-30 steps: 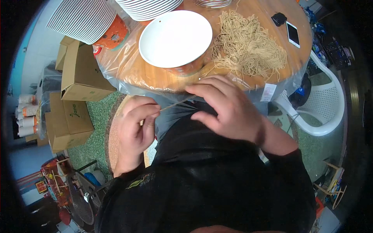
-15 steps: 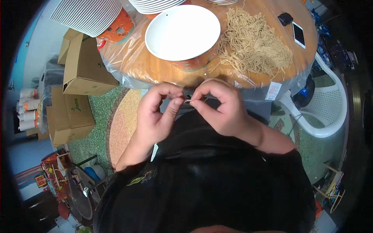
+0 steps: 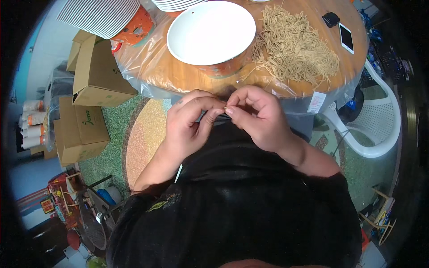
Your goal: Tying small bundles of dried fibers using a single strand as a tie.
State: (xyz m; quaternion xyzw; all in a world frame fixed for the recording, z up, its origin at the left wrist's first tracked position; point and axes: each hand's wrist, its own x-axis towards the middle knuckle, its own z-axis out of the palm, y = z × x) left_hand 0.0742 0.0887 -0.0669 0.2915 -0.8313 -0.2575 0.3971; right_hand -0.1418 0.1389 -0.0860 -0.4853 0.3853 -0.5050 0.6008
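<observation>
My left hand (image 3: 187,125) and my right hand (image 3: 257,116) meet fingertip to fingertip just below the table edge, over my black shirt. Thumbs and forefingers of both pinch something thin and short between them, probably a tan string piece (image 3: 225,108), mostly hidden by the fingers. On the round wooden table (image 3: 152,71) above the hands lies a heap of tan string pieces (image 3: 295,44). A large white bowl (image 3: 210,31) with an orange outside stands left of the heap.
A phone (image 3: 346,38) and a small black object (image 3: 331,18) lie at the table's right. Stacked striped plates (image 3: 100,15) sit at top left, cardboard boxes (image 3: 89,80) on the floor left, a white plastic chair (image 3: 375,129) right.
My hands have come together from apart: a second ago the right reached over toward the table with a long strand, now both pinch close at one point. The view has shifted slightly.
</observation>
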